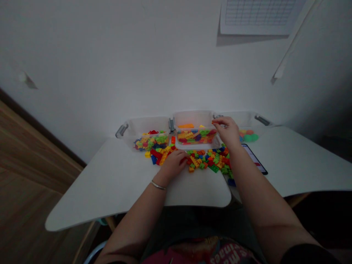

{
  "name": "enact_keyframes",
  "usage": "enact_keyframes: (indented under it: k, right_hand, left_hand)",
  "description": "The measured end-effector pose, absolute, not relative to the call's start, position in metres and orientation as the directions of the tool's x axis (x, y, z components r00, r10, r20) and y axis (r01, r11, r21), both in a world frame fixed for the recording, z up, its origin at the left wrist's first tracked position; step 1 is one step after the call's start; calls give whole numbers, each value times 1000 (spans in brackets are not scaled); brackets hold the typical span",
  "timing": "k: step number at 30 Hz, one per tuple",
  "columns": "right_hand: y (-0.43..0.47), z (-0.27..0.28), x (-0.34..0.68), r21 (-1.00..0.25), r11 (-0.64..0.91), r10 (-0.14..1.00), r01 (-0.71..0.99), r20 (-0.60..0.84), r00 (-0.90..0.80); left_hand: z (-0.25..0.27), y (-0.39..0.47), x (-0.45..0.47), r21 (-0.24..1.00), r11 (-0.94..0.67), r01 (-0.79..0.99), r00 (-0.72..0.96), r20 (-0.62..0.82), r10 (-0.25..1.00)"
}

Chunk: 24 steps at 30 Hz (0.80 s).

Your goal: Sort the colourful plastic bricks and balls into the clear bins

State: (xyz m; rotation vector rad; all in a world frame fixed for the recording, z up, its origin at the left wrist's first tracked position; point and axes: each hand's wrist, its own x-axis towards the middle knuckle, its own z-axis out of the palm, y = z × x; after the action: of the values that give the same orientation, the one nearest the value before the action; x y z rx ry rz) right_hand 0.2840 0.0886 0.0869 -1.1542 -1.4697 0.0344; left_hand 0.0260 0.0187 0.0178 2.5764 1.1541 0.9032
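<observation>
Several colourful toy building bricks point(203, 157) lie in a loose pile on the white table point(123, 183). My left hand point(174, 163) rests at the pile's near edge, with bent fingers pressed together among the bricks; what they hold, if anything, is hidden. Raised over the right side of the middle clear plastic bin point(194, 114), my right hand point(228, 132) pinches a small orange building brick point(213, 122) between thumb and fingertips. Bricks of several colours fill the lower part of that bin.
To the left stands another clear bin point(148, 123) with mixed small pieces. A third bin point(238, 118), at right, contains green and orange round pieces point(250, 137). A phone point(254, 158) lies beside my right forearm. The wall point(137, 66) rises directly behind the bins.
</observation>
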Motion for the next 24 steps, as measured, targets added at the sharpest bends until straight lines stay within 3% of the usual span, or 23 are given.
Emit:
enact_keyframes:
  k: [6,12,15,18,24]
  right_hand:
    - [108,84,289,-528,332,796,781,602,69]
    - [97,87,281,-139,195,847,971,523,-96]
    - [95,86,278,-68,196,837,978,531,-131]
    - [96,85,280,-135,242,823,961,552,-130]
    - [79,81,277,-422,401,717,813,697,7]
  left_hand:
    - [14,21,24,395,-653,646,488,444,751]
    - [14,20,26,371,-641,672,472,452,757]
    - [16,19,27,372,-632,680,473,436,766]
    - [17,18,27,379,-621,686,462,432,774]
    - [18,18,30,396,-586,707,408,448,795]
